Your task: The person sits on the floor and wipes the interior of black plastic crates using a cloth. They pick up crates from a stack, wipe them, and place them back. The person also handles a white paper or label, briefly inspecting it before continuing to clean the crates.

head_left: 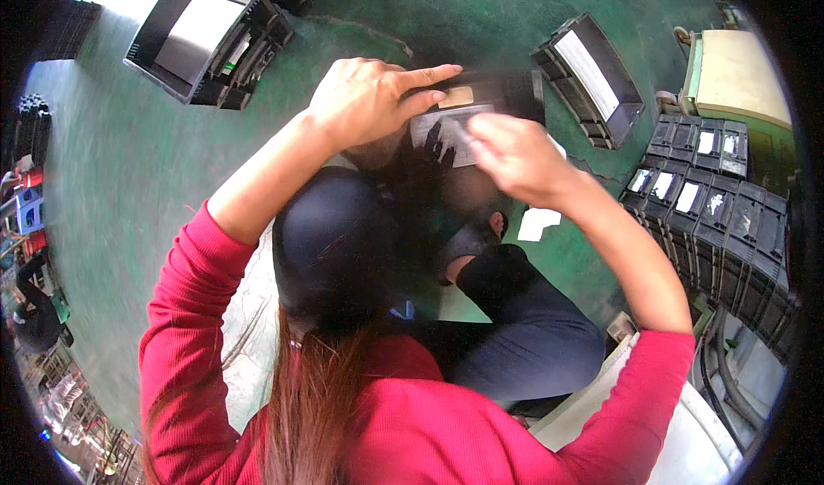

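Observation:
In front of my knees stands a black plastic crate [528, 99], its near side bearing a torn white paper label [425, 131] with dark bare patches. My left hand [365, 99] lies at the crate's upper left, forefinger and thumb stretched out along it. Just beyond the thumb tip is a small tan rectangle [456, 97] on the crate. At the label's right part, my right hand [519, 159] is closed and smeared by motion. Something thin and greyish shows at its fingertips; its kind cannot be made out.
Another black crate [592, 81] with a white sheet lies at the right, and a larger one [197, 43] at the upper left. Stacked black crates [712, 202] line the right side beside a cream cabinet [738, 73]. A paper scrap [538, 224] lies on the green floor [112, 227].

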Motion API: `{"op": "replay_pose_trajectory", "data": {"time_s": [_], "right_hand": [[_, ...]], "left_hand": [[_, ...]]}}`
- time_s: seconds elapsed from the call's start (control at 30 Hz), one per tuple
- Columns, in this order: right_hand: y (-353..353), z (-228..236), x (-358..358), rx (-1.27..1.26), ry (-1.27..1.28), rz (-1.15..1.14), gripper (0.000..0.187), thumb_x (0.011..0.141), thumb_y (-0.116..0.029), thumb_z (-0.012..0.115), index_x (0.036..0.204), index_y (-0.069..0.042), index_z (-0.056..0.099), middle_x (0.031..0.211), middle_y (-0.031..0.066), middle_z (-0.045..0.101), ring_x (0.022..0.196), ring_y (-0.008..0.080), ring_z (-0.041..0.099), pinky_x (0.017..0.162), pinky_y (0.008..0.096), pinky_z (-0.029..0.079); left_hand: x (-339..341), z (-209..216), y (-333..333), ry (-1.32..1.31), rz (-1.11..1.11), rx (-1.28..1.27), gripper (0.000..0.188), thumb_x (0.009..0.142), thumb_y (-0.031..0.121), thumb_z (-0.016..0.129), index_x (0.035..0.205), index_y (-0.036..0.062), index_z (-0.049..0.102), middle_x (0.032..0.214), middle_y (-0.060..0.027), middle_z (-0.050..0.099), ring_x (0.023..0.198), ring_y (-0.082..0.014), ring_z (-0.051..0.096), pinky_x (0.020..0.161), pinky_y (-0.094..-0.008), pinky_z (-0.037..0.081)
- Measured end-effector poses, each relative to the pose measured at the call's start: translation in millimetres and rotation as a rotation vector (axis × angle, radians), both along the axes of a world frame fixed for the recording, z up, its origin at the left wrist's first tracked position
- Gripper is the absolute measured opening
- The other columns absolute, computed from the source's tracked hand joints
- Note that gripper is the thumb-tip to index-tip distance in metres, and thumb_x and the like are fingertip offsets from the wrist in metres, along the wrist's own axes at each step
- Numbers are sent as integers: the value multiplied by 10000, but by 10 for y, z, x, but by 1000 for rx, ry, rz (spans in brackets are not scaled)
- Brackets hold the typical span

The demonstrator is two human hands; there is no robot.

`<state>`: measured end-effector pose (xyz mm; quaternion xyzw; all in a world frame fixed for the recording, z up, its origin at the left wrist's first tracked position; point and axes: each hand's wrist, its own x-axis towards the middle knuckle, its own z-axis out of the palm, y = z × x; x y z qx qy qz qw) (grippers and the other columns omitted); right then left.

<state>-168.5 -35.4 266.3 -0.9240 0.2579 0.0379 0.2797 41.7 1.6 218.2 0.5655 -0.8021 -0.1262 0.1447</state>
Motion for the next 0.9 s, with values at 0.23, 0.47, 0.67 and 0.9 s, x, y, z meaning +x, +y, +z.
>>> {"op": "replay_pose_trajectory", "data": {"time_s": [0.23,0.47,0.67,0.9], "right_hand": [[-63,522,-999,-51,-96,-149,172,824,-149,527,801,16,484,723,119,498,670,242,526,616,336,422],[292,-1246,-2605,447,-21,-974,201,819,-211,570,928,-47,609,757,84,629,716,202,598,658,326,474],[917,-2962,-2976,-23,390,-1275,191,826,-236,555,952,-96,588,968,88,591,846,297,607,682,410,487],[1130,-3393,-2867,105,365,-1306,232,827,-249,540,1006,-101,554,1032,71,546,950,285,563,798,433,469]], "left_hand": [[-43,84,51,-62,48,-12,401,874,439,468,1262,336,474,798,-137,653,716,-315,635,636,-386,517],[-153,151,23,31,57,31,393,865,294,546,1255,301,504,772,-156,634,697,-297,631,618,-357,494],[-171,140,2,101,28,50,396,865,161,545,1259,187,518,804,-188,634,693,-263,638,651,-333,480],[-217,198,-33,68,51,161,416,857,90,532,1272,112,500,906,-193,631,771,-203,609,758,-305,454]]}}
